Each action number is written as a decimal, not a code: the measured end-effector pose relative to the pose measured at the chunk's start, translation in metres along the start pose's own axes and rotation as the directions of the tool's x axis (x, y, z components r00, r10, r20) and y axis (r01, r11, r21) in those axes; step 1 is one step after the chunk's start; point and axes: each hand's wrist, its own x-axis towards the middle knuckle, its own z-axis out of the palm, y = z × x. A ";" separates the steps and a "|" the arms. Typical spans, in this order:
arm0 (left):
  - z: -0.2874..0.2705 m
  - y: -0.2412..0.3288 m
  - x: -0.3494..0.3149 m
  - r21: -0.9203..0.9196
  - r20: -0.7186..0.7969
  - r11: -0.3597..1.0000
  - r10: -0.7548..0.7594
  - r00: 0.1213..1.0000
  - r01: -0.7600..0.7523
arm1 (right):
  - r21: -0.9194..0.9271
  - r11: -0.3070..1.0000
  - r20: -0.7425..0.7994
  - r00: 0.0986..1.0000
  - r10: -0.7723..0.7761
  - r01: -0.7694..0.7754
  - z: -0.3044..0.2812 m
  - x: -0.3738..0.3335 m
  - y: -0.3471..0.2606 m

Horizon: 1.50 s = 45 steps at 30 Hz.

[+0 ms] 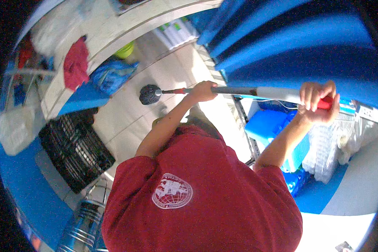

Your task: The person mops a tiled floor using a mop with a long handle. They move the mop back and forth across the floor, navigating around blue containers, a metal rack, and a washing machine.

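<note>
A long mop pole (239, 90) runs across the middle of the view, grey with a red grip at its right end and a dark mop head (150, 94) at its left end over the pale tiled floor (126, 117). My left hand (203, 90) is closed around the pole near its middle. My right hand (318, 101) grips the red end of the handle. My red shirt (197, 197) fills the lower middle of the view.
A black plastic crate (73, 149) stands at the left. A red cloth (76, 63) and a blue bag (111, 75) lie near a low ledge. Blue plastic boxes (273, 130) and clear packaging (327, 151) sit under a blue surface at the right.
</note>
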 end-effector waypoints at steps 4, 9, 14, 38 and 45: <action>-0.002 0.028 0.040 -0.094 -0.036 0.993 -0.078 0.996 0.074 | 0.044 0.999 0.084 0.996 -0.026 0.022 -0.033 0.021 -0.008; 0.013 0.034 0.074 -0.122 -0.232 0.987 -0.134 0.963 0.108 | 0.147 0.989 0.135 0.990 -0.039 0.019 -0.087 0.047 0.010; 0.018 0.017 0.067 -0.143 -0.294 0.966 -0.249 0.923 0.216 | 0.208 0.978 0.240 0.971 -0.020 -0.031 -0.115 0.056 0.042; -0.040 -0.122 -0.197 -0.485 -0.824 0.635 -0.563 -0.070 0.601 | 0.293 0.848 0.826 0.564 0.009 -0.442 0.168 0.068 0.246; -0.088 -0.162 -0.181 -0.497 -0.748 0.614 -0.661 0.056 0.613 | 0.241 0.871 0.780 0.619 0.087 -0.427 0.168 0.113 0.274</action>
